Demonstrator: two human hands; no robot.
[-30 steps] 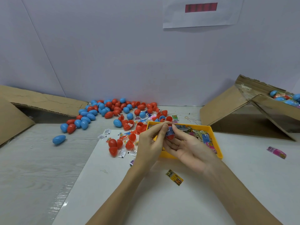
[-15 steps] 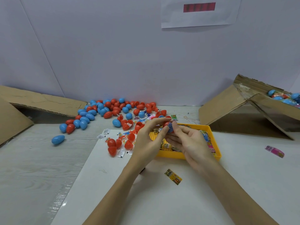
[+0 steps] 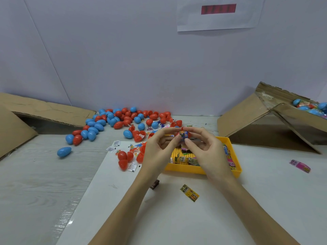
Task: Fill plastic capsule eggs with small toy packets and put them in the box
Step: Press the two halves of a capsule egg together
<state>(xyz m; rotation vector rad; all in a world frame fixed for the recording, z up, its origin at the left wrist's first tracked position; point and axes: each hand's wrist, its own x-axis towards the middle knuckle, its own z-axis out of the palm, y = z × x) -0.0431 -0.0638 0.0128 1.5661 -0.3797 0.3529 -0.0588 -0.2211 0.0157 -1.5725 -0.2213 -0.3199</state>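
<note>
Both hands, the left hand (image 3: 155, 152) and right hand (image 3: 207, 151), are pinching a red capsule egg (image 3: 183, 134), apparently stuffing a toy packet (image 3: 184, 134) in; closing it comes next.

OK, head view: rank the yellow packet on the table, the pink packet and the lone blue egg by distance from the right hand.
1. Yellow packet, just below the right hand.
2. Pink packet, off to the right.
3. Lone blue egg, far left.
</note>
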